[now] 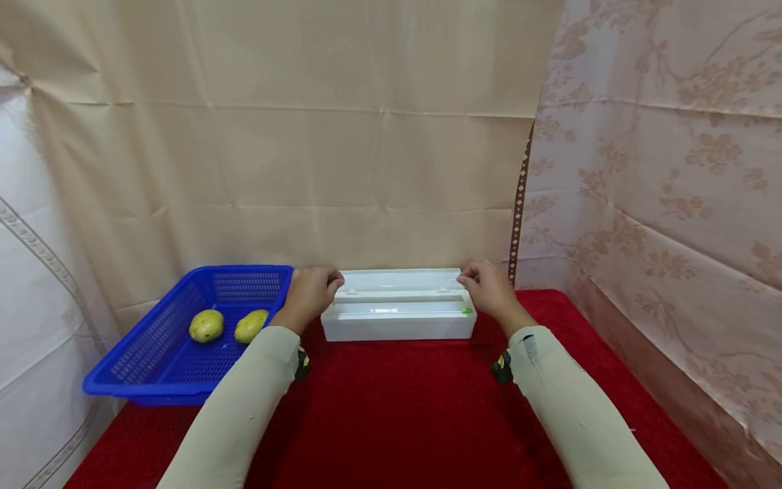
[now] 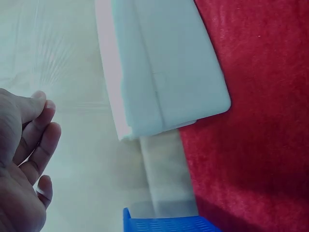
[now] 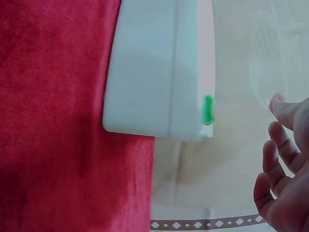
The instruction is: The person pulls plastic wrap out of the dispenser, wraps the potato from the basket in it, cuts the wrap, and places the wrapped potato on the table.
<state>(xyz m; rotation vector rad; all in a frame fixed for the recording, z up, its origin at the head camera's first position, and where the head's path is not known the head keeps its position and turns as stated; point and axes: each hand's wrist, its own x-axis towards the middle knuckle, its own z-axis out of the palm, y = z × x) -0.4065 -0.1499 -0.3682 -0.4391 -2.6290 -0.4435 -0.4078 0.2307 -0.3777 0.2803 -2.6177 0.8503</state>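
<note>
A white cling film dispenser (image 1: 397,330) stands at the far side of the red-covered table, its lid (image 1: 400,277) raised at the back. A small green slide cutter (image 1: 467,310) sits at the box's right end. My left hand (image 1: 313,292) pinches one corner of clear cling film (image 2: 52,60) between thumb and forefinger, beside the box's left end. On the other side, my right hand (image 1: 489,288) pinches the film's opposite corner, and creases run from those fingertips in the right wrist view. The film's middle is hard to make out against the pale cloth.
To the left, a blue plastic basket (image 1: 100,382) holds two yellow potatoes, one potato (image 1: 206,326) farther left and another potato (image 1: 250,326) near my left forearm. Beige curtain (image 1: 342,170) hangs close behind the dispenser. Patterned cloth (image 1: 684,204) borders the right side.
</note>
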